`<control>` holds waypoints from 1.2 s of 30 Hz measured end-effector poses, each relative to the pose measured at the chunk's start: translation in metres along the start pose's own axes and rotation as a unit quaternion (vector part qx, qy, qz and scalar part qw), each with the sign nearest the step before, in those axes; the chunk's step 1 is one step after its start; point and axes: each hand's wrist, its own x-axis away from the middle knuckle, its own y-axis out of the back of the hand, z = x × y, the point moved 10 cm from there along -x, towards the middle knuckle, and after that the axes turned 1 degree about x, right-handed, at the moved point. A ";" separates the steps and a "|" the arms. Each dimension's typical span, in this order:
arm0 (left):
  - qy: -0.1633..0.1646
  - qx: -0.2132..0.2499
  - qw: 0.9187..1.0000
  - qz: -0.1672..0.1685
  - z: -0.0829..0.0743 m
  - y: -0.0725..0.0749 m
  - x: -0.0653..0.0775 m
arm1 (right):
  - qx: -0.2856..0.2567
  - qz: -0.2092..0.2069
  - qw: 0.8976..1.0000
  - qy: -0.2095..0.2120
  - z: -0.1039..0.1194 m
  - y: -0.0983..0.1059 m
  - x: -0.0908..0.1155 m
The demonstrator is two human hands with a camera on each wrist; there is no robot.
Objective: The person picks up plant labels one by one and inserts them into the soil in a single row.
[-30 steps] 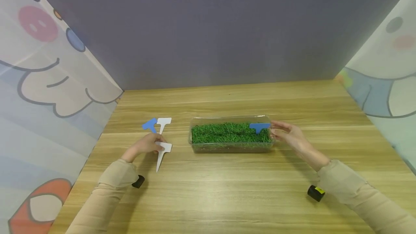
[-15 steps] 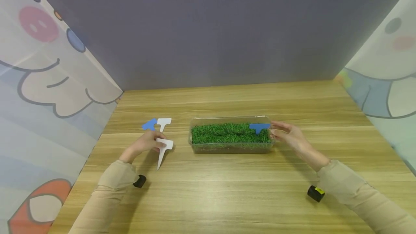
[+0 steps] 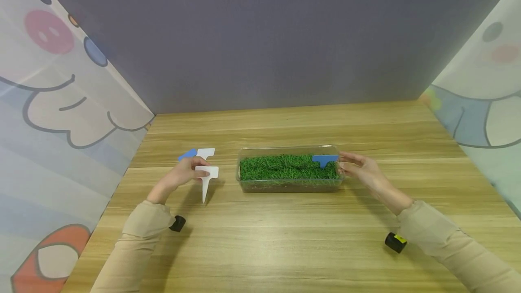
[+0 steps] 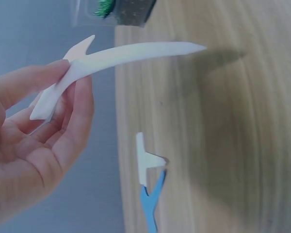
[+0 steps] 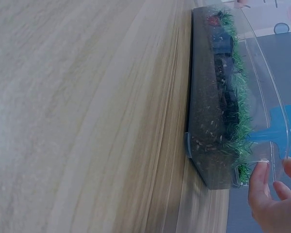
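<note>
My left hand pinches a white T-shaped plant label between thumb and fingers. Its pointed stem hangs downward, raised off the table. Just behind that hand lie a second white plant label and a blue plant label, both partly hidden in the head view. My right hand grips the right end of a long clear plastic box, thumb and fingers at its rim. Dark soil-like filling and green grass fill the box. Another blue plant label stands upright in the grass at the right end.
The wooden table runs back to a grey wall panel. Cartoon-printed sheets border it at left and right. A black wrist device sits under my right forearm, and a similar one under my left.
My left hand has lifted the white plant label off the table and moved it slightly away from me, its stem turning more upright. The right hand and the box stay still.
</note>
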 end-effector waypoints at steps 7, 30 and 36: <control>0.005 -0.002 1.000 -0.026 -0.015 0.006 -0.002 | -0.002 0.003 1.000 0.002 0.000 0.000 0.000; -0.040 -0.043 0.997 -0.048 -0.091 -0.005 -0.010 | 0.002 0.000 1.000 -0.003 -0.001 0.000 -0.001; -0.066 -0.021 0.997 -0.043 -0.109 -0.016 -0.015 | 0.007 -0.003 1.000 -0.010 0.000 0.001 0.000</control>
